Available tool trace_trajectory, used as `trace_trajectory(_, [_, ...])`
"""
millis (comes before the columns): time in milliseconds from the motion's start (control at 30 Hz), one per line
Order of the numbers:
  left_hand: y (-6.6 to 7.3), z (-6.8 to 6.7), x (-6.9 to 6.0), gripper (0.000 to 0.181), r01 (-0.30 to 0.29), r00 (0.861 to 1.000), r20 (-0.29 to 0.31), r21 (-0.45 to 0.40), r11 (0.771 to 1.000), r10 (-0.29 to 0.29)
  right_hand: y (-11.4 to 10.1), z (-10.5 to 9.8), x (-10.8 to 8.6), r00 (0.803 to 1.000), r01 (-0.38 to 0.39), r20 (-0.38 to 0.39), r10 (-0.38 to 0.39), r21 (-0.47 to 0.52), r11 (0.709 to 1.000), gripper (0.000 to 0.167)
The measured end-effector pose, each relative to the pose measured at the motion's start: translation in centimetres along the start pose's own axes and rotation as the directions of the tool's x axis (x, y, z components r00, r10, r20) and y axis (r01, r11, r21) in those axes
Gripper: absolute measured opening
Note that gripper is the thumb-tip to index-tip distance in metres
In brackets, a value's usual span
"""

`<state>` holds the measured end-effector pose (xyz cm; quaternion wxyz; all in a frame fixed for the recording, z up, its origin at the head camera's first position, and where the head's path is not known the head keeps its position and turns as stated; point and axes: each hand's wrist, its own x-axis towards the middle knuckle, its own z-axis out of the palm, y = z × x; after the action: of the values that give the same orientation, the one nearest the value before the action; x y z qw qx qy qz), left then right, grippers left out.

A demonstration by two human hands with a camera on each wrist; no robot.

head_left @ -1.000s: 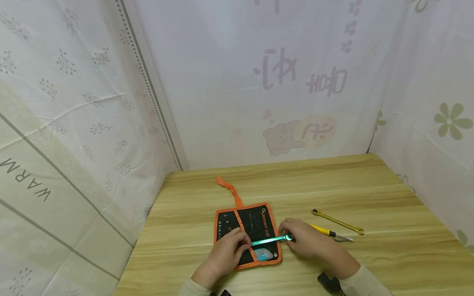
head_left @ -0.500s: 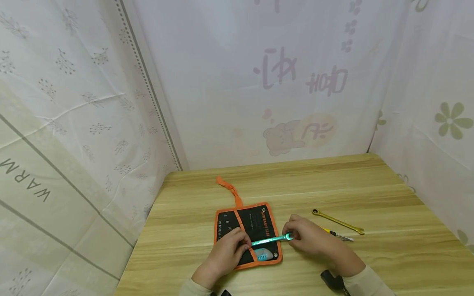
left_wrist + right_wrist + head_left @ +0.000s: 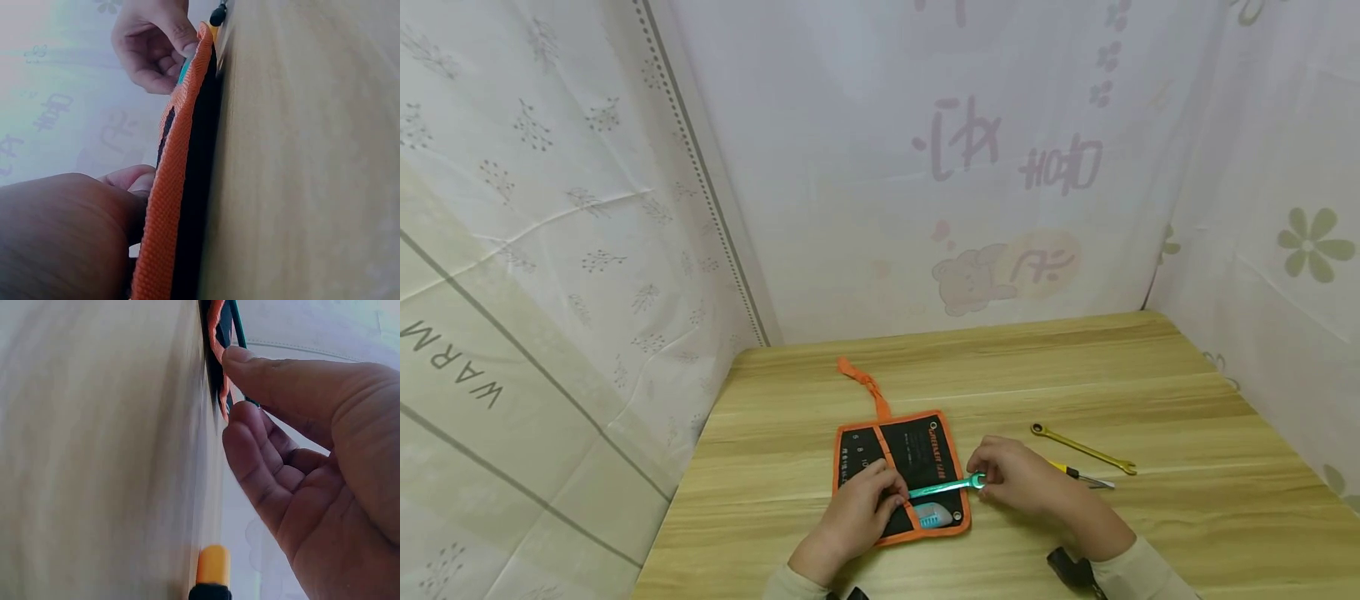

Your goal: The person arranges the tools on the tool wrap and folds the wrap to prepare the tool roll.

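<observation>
At an orange-trimmed pouch (image 3: pixel 913 446), the left hand (image 3: pixel 861 510) pinches the pocket edge (image 3: pixel 913 515), where slack could snag the green wrench (image 3: pixel 940 488); grip of the right hand (image 3: pixel 1018 479) unclear.

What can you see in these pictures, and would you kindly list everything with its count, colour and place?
Table: one, light wood-grain, under everything
Tool pouch: one, black with orange trim, near the table's front
Strap: one, orange, at the pouch's far edge
Green wrench: one, metallic green, across the pouch, between the hands
Small item: one, teal and grey, on the pouch's near part
Gold wrench: one, gold, right of the pouch
Yellow-handled tool: one, yellow and black, partly behind the right hand
Printed cloth: count unclear, pale, around the table
Black gear: two pieces, black, by the wrists
Sleeves: two, cream, bottom edge
Left hand: one, at the pouch's pocket edge
Right hand: one, at the green wrench's open end
</observation>
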<state>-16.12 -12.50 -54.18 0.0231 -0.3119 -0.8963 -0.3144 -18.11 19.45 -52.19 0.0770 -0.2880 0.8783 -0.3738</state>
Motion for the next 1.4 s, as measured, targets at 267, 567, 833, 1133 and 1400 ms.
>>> trace_trajectory(267, [0.1, -0.1, 0.1, 0.014, 0.0, 1.0, -0.004, 0.071, 0.997, 0.0, -0.5, 0.4, 0.4, 0.999, 0.005, 0.047, -0.006, 0.023, 1.0, 0.029])
trace_trajectory(567, [0.1, -0.1, 0.1, 0.012, -0.019, 1.0, -0.02, 0.087, 0.996, 0.021, -1.8, 0.5, 0.8, 0.997, 0.041, 0.068, -0.039, -0.03, 0.999, 0.024])
trace_trajectory(833, [0.1, 0.0, 0.1, 0.013, -0.035, 0.999, -0.034, 0.091, 0.995, 0.039, -2.2, 1.1, 1.4, 0.994, 0.024, 0.104, -0.016, -0.082, 0.996, 0.023])
trace_trajectory(1133, [0.2, 0.0, 0.1, 0.012, -0.015, 1.0, -0.018, 0.061, 0.998, 0.016, -2.9, 1.4, 2.0, 0.99, 0.037, 0.141, -0.022, -0.11, 0.993, 0.023])
trace_trajectory(1400, [0.2, 0.0, 0.0, 0.009, 0.0, 1.0, -0.007, 0.037, 0.999, 0.001, -3.2, 1.9, 2.5, 0.985, 0.086, 0.159, -0.062, -0.148, 0.985, 0.023])
